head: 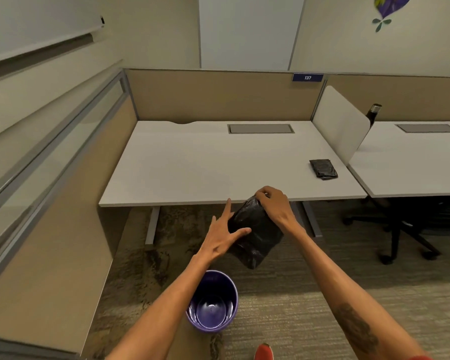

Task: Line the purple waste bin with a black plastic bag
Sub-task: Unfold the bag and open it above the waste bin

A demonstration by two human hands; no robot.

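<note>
A black plastic bag [255,232], still partly folded, hangs in the air just in front of the desk edge. My right hand [274,203] pinches its top corner. My left hand [222,236] is beside the bag with fingers spread, its thumb and fingertips touching the bag's left side. The purple waste bin [230,294] stands upright on the carpet below my hands, with nothing inside; my left forearm covers part of its rim.
The white desk [205,165] lies ahead, with a folded stack of black bags [323,169] near its right end. A white divider panel [340,126] and a second desk are to the right, with a black office chair [400,224] beneath. A partition wall runs along the left.
</note>
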